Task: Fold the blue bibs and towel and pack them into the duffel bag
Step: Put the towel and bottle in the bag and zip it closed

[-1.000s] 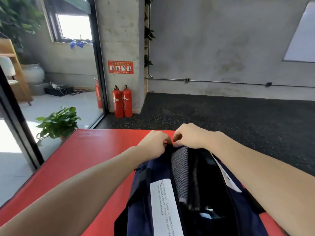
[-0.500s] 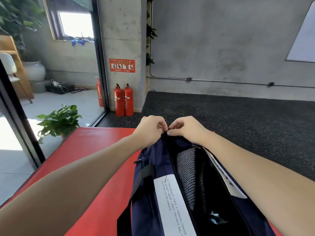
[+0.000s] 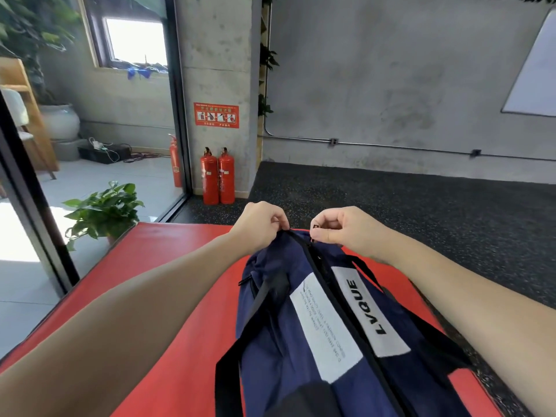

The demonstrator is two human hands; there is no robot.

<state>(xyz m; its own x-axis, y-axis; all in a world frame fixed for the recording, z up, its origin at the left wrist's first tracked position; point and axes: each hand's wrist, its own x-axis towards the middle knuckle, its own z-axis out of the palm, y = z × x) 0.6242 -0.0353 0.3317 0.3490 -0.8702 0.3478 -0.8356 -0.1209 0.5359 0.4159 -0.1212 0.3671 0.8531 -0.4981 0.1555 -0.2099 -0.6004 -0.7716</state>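
Pinching the duffel bag [image 3: 270,320] end, left hand [image 3: 259,224]; right hand [image 3: 340,228] pinches zipper pull [image 3: 315,227].

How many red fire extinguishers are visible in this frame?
3: two fire extinguishers side by side at the concrete pillar's base, one behind the glass partition left of it. Others may be hidden.

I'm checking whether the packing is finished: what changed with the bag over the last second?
The duffel bag stood gaping, grey fabric showing inside; its top zipper now runs closed along its visible length. The right hand has drawn apart from the left and pinches the zipper pull at the far end. The left hand still grips the far end of the bag, which stays on the red mat.
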